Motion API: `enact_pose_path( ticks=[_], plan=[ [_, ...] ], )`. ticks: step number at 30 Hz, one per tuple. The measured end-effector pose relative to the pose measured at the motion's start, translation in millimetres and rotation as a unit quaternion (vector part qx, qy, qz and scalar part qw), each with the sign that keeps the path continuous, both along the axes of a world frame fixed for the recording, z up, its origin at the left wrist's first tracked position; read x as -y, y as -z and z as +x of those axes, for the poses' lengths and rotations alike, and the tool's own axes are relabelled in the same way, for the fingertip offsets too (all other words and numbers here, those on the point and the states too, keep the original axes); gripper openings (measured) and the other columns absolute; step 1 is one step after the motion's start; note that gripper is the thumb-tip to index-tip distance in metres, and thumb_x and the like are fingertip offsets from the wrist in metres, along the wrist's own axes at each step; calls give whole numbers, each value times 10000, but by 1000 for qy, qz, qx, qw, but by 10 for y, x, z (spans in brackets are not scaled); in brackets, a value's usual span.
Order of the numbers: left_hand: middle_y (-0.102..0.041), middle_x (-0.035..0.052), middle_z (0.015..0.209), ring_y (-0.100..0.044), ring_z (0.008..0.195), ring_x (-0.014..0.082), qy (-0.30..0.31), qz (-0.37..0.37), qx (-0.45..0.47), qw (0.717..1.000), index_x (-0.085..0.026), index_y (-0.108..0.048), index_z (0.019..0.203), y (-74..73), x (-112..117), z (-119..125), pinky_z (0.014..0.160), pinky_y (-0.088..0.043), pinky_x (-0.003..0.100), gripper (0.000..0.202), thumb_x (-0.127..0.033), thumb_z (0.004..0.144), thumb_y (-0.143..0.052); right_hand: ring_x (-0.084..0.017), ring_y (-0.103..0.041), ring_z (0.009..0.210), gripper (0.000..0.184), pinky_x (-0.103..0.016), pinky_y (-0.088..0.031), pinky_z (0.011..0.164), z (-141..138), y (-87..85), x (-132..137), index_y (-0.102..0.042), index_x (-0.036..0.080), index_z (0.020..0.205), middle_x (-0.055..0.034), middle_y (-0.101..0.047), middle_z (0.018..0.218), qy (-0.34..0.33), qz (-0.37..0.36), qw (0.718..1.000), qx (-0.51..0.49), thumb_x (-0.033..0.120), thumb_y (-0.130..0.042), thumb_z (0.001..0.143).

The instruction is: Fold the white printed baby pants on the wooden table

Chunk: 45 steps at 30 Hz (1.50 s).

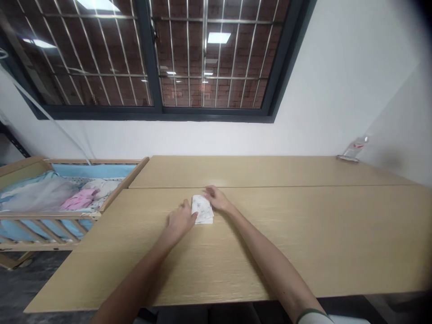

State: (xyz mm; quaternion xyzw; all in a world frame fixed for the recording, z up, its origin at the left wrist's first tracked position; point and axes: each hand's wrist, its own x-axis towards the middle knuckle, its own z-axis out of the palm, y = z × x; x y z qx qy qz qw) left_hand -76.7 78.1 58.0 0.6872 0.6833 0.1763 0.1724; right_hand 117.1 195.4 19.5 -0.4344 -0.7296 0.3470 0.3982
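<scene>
A small white folded cloth [202, 209] with faint grey print lies flat on the wooden table, its layers showing at the lower right edge. At its left side is my left hand [180, 220], the thumb touching the cloth's edge and the fingers bent toward the tabletop, apart from the thumb. My right hand [218, 199] reaches in from the right to the upper right corner, fingers stretched to the left and thumb apart from them, against the cloth's edge. The undersides of both hands are hidden.
The pale wooden table [303, 234] has a seam across its back part. A clear plastic packet [353, 150] lies at the far right corner by the wall. To the left stands a wooden crib [50, 245] with blue padding, a pink cloth [80, 199] and white bedding. A barred window [216, 114] is behind.
</scene>
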Motion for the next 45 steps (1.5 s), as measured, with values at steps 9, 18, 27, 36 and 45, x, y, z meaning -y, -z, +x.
enact_pose_path(
  ticks=[9,18,27,36,45],
  plan=[
    [-549,271,1416,-491,1317,419,137,145,-150,968,-73,-571,1367,215,551,403,1058,-408,537,580,-473,959,-474,-232,-283,1528,515,-458,-179,1276,-43,-539,756,-445,297,1533,-21,-378,1619,-222,142,945,196,488,-412,1055],
    [-590,247,1394,-476,1337,426,119,138,-205,962,-93,-594,1386,406,607,518,1043,-422,539,577,-468,983,-421,-210,-325,1510,504,-419,-193,1273,10,-232,677,-485,344,1500,14,-423,1589,-276,92,929,228,532,-448,1034],
    [-473,267,1506,-437,1377,427,111,134,-194,965,-89,-451,1500,472,590,491,1070,-401,536,653,-468,968,-443,-201,-290,1523,555,-400,-165,1286,105,-45,76,-471,279,1515,-10,-379,1610,-211,115,942,234,527,-483,1019],
    [-668,208,1176,-615,1114,334,42,135,-139,980,-120,-603,1251,192,424,287,942,-462,430,491,-466,1004,-357,-254,-210,1551,647,-473,-170,1269,187,-34,54,-373,202,1569,-108,-275,1661,-64,83,979,177,570,-354,1038],
    [-653,290,1173,-626,1127,396,-73,66,-124,987,-54,-625,1133,210,-113,62,917,-476,471,576,-547,970,-376,-205,-647,913,438,-376,-525,884,211,68,159,-652,137,1237,-105,-682,1033,27,39,998,38,418,-601,905]
  ],
)
